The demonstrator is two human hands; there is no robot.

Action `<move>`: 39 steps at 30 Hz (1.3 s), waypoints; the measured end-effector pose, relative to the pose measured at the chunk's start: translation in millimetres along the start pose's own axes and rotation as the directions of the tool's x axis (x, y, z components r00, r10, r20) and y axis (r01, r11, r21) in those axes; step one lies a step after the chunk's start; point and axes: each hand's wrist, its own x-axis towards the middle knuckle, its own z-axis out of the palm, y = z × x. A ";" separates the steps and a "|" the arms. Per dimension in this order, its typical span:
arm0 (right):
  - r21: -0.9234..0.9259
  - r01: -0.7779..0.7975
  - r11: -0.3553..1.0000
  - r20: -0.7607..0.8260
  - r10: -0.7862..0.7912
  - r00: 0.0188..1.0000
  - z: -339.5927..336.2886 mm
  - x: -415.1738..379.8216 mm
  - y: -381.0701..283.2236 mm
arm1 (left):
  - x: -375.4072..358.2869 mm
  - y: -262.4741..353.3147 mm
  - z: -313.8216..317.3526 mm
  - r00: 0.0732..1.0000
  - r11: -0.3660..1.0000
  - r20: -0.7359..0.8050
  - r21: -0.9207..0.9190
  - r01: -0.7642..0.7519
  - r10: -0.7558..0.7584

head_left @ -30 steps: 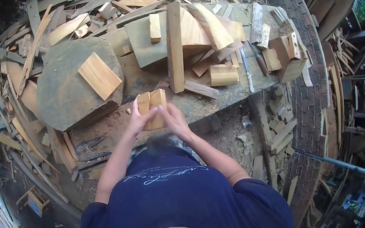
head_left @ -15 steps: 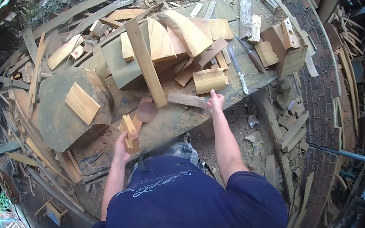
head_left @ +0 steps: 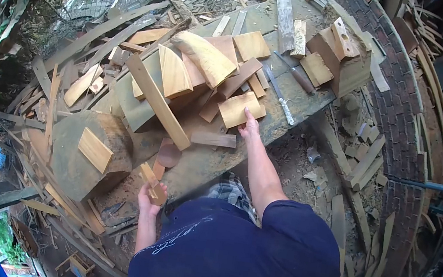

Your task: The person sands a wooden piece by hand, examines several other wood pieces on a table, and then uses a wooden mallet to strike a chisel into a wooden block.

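My left hand (head_left: 151, 201) is closed on a small stack of wood pieces (head_left: 152, 183) near the front edge of the workbench (head_left: 203, 167). My right hand (head_left: 249, 126) grips the near edge of a light wooden board (head_left: 239, 110), thumb on top and the other fingers mostly hidden beneath it. Just left of that hand lies a flat grey-brown wood strip (head_left: 213, 139). A round brown disc (head_left: 169, 154) rests beyond my left hand. One long narrow plank (head_left: 158, 102) leans across the pile.
On the left stands a thick stump (head_left: 78, 169) bearing a flat board (head_left: 95, 150). A long blade with a wrapped handle (head_left: 286, 110) and a dark-handled tool (head_left: 302, 80) lie right of the pile. Farther right is a large wooden block (head_left: 352, 75).
My right hand has moved onto the light board and taken hold of its near edge. My left hand still holds the small pieces, now turned differently. The whole view has shifted.
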 end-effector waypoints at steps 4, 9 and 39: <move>-0.070 0.042 0.997 0.126 -0.033 0.992 -3.3 -1.0 -5.7 | 1.9 -8.5 6.6 1.000 1.000 0.000 -0.006 -0.006 0.006; -0.323 0.104 0.940 0.215 -0.034 0.976 -11.2 -13.1 -18.6 | 5.6 -21.4 17.1 0.999 0.999 -0.039 -0.044 0.017 -0.019; -0.164 -0.670 0.724 0.963 0.265 0.051 -26.8 -144.1 -32.9 | -81.5 -139.7 -19.0 0.864 0.850 0.386 -0.520 -0.086 0.323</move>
